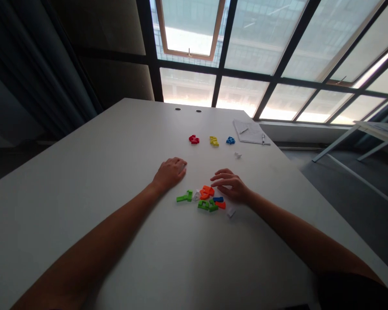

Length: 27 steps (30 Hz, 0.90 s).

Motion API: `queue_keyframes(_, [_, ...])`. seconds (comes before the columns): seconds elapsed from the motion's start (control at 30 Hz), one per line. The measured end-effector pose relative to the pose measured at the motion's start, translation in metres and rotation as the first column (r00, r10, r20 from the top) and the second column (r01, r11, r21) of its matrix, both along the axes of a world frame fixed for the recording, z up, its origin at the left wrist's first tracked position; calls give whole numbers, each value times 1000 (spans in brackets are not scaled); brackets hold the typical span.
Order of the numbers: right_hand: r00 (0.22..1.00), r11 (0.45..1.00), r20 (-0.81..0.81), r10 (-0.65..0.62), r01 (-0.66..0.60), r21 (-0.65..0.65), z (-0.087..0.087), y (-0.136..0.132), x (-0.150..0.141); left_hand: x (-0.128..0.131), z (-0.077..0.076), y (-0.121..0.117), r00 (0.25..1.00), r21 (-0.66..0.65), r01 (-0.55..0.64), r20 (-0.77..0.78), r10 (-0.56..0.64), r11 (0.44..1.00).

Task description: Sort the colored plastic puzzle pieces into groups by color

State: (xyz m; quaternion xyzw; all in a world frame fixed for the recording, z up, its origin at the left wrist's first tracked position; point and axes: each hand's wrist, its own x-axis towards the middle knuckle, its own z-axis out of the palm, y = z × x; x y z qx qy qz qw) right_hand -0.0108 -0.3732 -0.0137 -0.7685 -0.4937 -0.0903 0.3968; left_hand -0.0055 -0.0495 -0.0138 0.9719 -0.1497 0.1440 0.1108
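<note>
Glazed wall [242,43] behind, white table [84,172] in front. Far side: three small plastic clusters, one each, red [194,139], yellow [214,141], blue [230,140], set apart by colour. Mixed pile of flat plastic pieces [203,199] lies unsorted between the hands: roughly four green, three orange, one blue, one white; overlaps make counts uncertain. Two loose white chips [231,212] [238,155] sit outside it. Left hand [170,173] rests palm down, empty. Right hand [229,185] lies half-curled beside the orange pieces, gripping nothing visible.

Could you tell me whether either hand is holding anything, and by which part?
Nothing is held: the left hand and right hand both rest empty on the table.
</note>
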Motion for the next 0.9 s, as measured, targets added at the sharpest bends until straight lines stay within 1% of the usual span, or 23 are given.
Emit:
queue_keyframes(0.1, [998,998,-18,67,-68,-11,-2,3,2,1,0,1,1000,0,2,4,-2,1000])
queue_keyframes(0.17, [999,999,-12,44,-45,-24,-4,5,5,1,0,1,1000,-1,4,0,-4,1000])
queue_keyframes(0.23, [999,998,25,-37,38,-52,-5,4,8,2,-1,1,1000,-3,2,-6,-2,1000])
queue_keyframes(0.3, [984,982,103,-149,159,-100,-7,1,12,2,-1,2,1000,-5,0,-8,0,1000])
queue_keyframes(0.4, [921,920,229,-316,356,-162,-9,-6,21,3,-2,2,1000,-8,-1,-8,1,1000])
queue_keyframes(0.5, [854,843,239,-461,506,-181,-12,-13,32,3,-2,2,1000,-4,1,-6,-1,1000])
queue_keyframes(0.6, [822,797,194,-536,568,-205,-14,-16,38,4,-2,2,1000,1,5,-6,-5,1000])
queue_keyframes(0.73, [818,783,193,-542,575,-239,-14,-14,37,5,-3,3,1000,-1,15,0,-15,1000])
queue_keyframes(0.8, [808,778,215,-549,588,-221,-13,-13,34,5,-4,3,1000,0,16,0,-16,1000])
queue_keyframes(0.9, [763,746,254,-595,641,-179,-9,-11,30,5,-4,3,1000,-1,13,-3,-13,1000])
